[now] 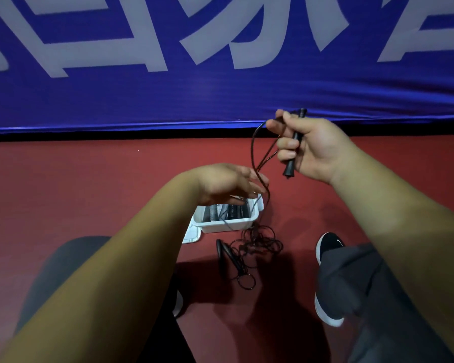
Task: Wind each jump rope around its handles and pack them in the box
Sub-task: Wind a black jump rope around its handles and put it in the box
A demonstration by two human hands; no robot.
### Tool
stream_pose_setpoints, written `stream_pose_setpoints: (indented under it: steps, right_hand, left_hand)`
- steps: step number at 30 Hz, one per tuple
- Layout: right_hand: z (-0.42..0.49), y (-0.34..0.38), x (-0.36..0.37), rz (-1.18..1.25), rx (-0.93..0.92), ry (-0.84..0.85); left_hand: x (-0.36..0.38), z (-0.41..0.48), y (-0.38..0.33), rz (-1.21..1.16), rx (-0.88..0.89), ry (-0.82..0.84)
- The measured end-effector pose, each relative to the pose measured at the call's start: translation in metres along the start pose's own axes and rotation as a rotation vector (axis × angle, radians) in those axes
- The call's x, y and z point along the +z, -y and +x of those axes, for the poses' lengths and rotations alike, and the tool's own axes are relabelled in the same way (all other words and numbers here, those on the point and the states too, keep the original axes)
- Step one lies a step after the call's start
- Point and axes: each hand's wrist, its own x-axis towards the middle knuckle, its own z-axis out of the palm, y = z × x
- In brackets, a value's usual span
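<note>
My right hand (309, 148) grips a black jump-rope handle (292, 163), held upright above the red floor. A thin dark cord (257, 155) loops out from that hand and hangs down. My left hand (231, 183) is below and to the left, fingers straight, and the cord runs past its fingertips. Beneath it a white box (228, 224) on the floor holds several wound ropes with dark and grey handles. In front of the box lies a loose tangle of black cord (260, 242) with another black handle (224, 254).
A white lid (192, 235) lies flat against the box's left side. A blue banner (220, 74) with large pale letters stands along the far edge of the floor. My knees and black shoes (328, 247) flank the rope pile.
</note>
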Motion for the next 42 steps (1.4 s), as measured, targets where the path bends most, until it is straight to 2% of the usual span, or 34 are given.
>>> stream_pose_setpoints:
  steps: [5, 8, 10, 12, 18, 20, 23, 27, 29, 32, 36, 38, 40, 42]
  right_hand:
    - [0.006, 0.005, -0.010, 0.150, -0.056, -0.042]
    - [0.008, 0.009, -0.014, 0.235, -0.125, -0.106]
    - [0.009, 0.010, -0.017, 0.270, -0.157, -0.160]
    - [0.011, 0.010, -0.021, 0.255, -0.154, -0.215]
    - [0.023, -0.006, -0.035, -0.018, 0.056, -0.396]
    - [0.022, -0.012, -0.038, -0.201, 0.177, -0.424]
    - [0.015, -0.021, -0.036, -0.595, 0.358, -0.300]
    - [0.004, -0.039, -0.026, -0.815, 0.522, -0.027]
    - [0.002, -0.046, -0.024, -0.879, 0.512, 0.079]
    - [0.003, -0.052, -0.022, -0.854, 0.352, 0.101]
    - [0.003, -0.054, -0.013, -0.823, 0.169, 0.074]
    - [0.002, -0.052, -0.008, -0.773, 0.103, 0.043]
    - [0.000, -0.045, 0.000, -0.670, 0.051, 0.017]
    - [-0.005, -0.038, 0.008, -0.537, 0.009, -0.003]
  left_hand:
    - [0.008, 0.010, 0.015, 0.236, -0.025, 0.051]
    - [0.010, 0.014, 0.021, 0.461, -0.050, 0.094]
    - [0.008, 0.015, 0.024, 0.616, -0.055, 0.074]
    - [0.007, 0.015, 0.023, 0.633, -0.030, 0.013]
    - [0.004, 0.005, 0.004, 0.216, 0.067, -0.028]
    - [0.003, -0.003, -0.010, 0.005, 0.139, -0.054]
    - [-0.001, -0.012, -0.025, -0.343, 0.225, -0.123]
    - [-0.010, -0.013, -0.032, -0.679, 0.290, -0.224]
    - [-0.016, -0.013, -0.033, -0.847, 0.326, -0.240]
    - [-0.022, -0.014, -0.034, -1.029, 0.350, -0.237]
    - [-0.028, -0.011, -0.033, -1.112, 0.375, -0.284]
    - [-0.031, -0.010, -0.029, -1.074, 0.355, -0.305]
    - [-0.031, -0.009, -0.025, -0.882, 0.300, -0.344]
    - [-0.029, -0.005, -0.019, -0.592, 0.220, -0.360]
